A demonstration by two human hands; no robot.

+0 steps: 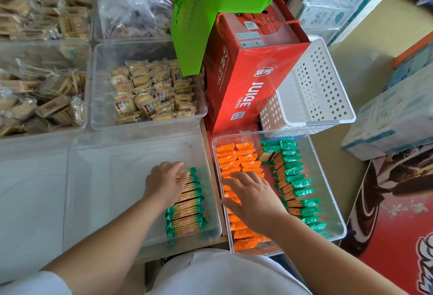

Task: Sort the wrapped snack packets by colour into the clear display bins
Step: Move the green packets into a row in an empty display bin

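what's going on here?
A person is sorting wrapped snack packets by colour between two clear bins. The left hand rests on a row of green packets lined up in the near-left bin, which is otherwise mostly bare. The right hand lies flat over the orange packets in the right bin, where another row of green packets sits beside them. So that bin is still mixed; neither hand clearly grips a packet.

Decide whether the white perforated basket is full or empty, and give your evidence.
Empty as far as visible: the basket's bare floor and perforated walls show; nothing inside.
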